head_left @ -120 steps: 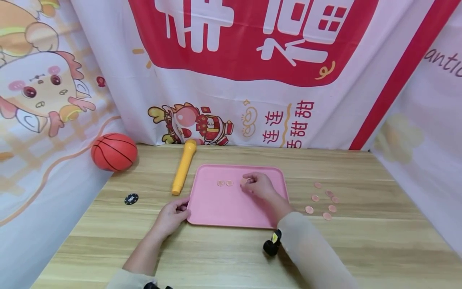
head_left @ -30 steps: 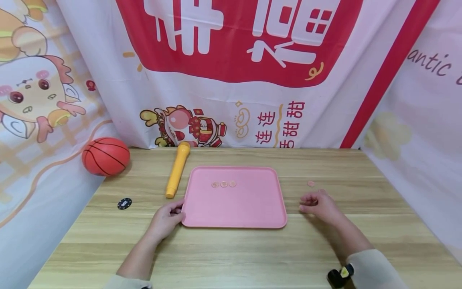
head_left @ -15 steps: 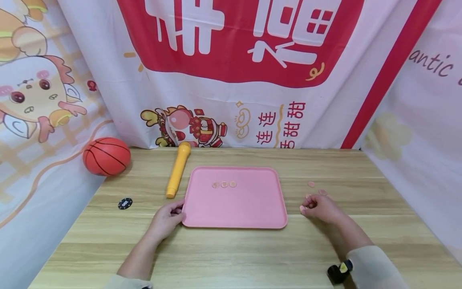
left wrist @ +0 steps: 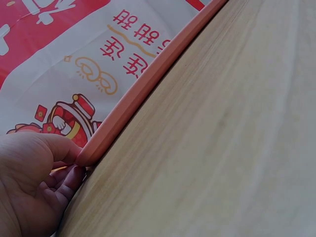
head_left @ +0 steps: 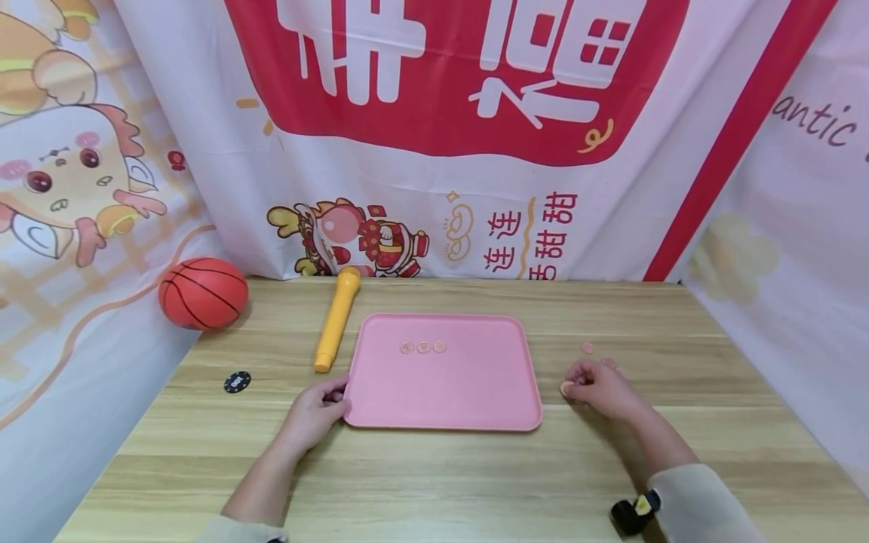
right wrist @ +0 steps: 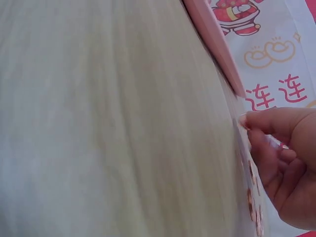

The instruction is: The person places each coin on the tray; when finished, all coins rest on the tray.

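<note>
So by this point three coins [head_left: 423, 347] were already lined up in a neat little row on the pink tray [head_left: 441, 407], toward its far side, nearly touching each other, and nothing else was in there. Looked like early days to me, since a few loose coins [head_left: 588, 348] were still sitting on the wooden table [head_left: 434, 475] to the right of the tray, though the hand hid part of that bunch. The right hand [head_left: 597, 388] was down among them, just beside the tray's right edge, fingers curled with one coin [head_left: 566, 388] pinched at the fingertips. The left hand [head_left: 314, 411] was gripping the tray's near left corner, thumb on the rim. Off to the left sat a small basketball [head_left: 202, 292], a yellow toy microphone [head_left: 336, 319] and a black chip [head_left: 236, 382].
</note>
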The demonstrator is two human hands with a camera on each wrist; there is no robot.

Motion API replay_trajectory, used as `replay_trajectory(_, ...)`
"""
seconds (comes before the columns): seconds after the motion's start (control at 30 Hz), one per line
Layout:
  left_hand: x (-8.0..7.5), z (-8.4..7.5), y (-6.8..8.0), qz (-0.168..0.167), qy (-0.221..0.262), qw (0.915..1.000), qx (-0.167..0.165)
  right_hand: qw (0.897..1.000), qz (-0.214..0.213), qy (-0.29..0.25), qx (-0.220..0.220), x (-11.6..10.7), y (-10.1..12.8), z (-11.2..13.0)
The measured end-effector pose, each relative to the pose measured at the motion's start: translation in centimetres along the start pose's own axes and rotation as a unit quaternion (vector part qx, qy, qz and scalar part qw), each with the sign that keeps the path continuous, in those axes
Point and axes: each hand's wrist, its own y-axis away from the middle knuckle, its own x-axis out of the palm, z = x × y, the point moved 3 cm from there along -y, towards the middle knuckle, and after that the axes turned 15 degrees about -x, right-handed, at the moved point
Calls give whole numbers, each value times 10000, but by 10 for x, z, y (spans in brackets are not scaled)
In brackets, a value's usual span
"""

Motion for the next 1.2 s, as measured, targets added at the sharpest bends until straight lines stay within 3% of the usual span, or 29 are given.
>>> replay_trajectory(0.1,0,1,0,-67,53,9998,188,9984,-143,-527,116,3,-6,3)
replay_trajectory(0.2,0,0,0,-104,42,9996,277,9974,-276,-655,94,6,-16,10)
replay_trajectory(0.4,0,2,-4,-26,-22,10000,-36,9966,-440,-700,-40,20,-42,30)
replay_trajectory(0.7,0,4,-6,35,46,9999,-144,9851,-744,-1550,-27,52,-81,54)
replay_trajectory(1.0,0,4,-5,17,-5,9998,-220,9890,-598,-1335,-211,80,-112,65)
replay_trajectory(1.2,0,4,-5,18,12,9997,-233,9867,-504,-1540,109,99,-125,70)
